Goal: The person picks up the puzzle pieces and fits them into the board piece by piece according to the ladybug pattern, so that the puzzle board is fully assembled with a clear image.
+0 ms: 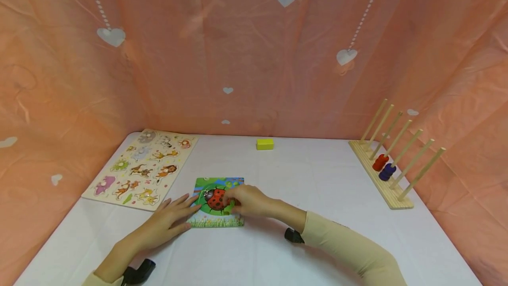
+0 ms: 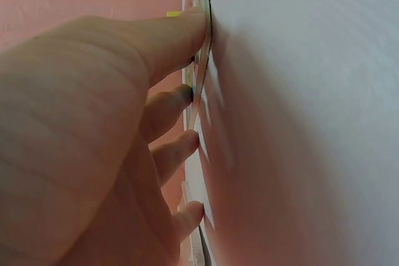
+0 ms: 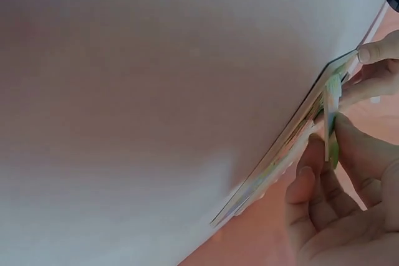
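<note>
A square ladybug puzzle board [image 1: 217, 223] lies on the white table in front of me. My left hand [image 1: 166, 222] rests at its left side, fingers spread and mostly straight, with the thumb near the lower left corner. In the left wrist view, the thumb [image 2: 177, 38] touches the board's edge. Over the right part of the board, my right hand [image 1: 251, 200] pinches a thin puzzle piece [image 3: 332, 101] between thumb and fingers. That piece stands tilted up from the board in the right wrist view, and the fingers cover part of it.
At the left lies a large animal peg puzzle [image 1: 152, 164]. A yellow block [image 1: 264, 144] sits near the table's back edge. On the right stands a wooden peg rack [image 1: 393, 195] with red rings [image 1: 380, 162] and blue rings [image 1: 387, 172] on two pegs.
</note>
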`<state>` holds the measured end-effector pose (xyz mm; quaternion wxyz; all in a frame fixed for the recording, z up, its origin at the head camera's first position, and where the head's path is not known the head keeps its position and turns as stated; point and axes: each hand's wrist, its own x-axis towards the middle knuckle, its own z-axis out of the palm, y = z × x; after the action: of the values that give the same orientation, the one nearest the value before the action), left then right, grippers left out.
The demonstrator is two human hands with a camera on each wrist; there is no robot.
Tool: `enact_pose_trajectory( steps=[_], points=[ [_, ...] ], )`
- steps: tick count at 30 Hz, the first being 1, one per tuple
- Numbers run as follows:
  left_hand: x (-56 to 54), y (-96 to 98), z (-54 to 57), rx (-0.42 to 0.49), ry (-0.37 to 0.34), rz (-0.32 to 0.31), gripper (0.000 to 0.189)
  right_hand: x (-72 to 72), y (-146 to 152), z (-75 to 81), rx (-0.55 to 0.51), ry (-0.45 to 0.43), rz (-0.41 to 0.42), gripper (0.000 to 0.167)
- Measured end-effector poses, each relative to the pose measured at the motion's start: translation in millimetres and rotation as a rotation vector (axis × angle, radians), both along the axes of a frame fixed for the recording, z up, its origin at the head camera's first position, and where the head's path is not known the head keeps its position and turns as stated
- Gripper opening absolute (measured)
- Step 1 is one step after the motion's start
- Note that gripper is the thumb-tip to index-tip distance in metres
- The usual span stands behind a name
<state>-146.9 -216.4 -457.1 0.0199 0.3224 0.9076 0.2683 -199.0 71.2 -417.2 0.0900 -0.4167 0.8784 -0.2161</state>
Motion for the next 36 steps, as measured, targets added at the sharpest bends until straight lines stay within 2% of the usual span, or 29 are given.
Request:
enact_pose_trajectory(
  steps=[8,17,27,31,36],
  points=[
    [-2.1,0.3,-0.6,-0.013,-0.032,0.004,0.051,4.4,1.5,-0.4,0.068,0.178,0.005,0.022],
    [-0.9,0.2,0.1,-0.004,-0.048,0.006,0.051,6.4,-1.2,-2.2,0.139,0.282,0.024,0.026],
    [-0.8,0.0,0.3,0.003,-0.013,0.004,0.050,8.0,-4.2,-1.8,0.160,0.236,0.007,0.029],
    [-1.5,0.4,0.1,-0.002,-0.029,0.007,0.050,8.2,-4.8,-1.7,0.165,0.204,-0.007,0.034],
    [-1.3,1.2,0.3,-0.002,-0.043,0.008,0.050,7.9,-5.1,-3.4,0.152,0.155,-0.015,0.031]
  ],
)
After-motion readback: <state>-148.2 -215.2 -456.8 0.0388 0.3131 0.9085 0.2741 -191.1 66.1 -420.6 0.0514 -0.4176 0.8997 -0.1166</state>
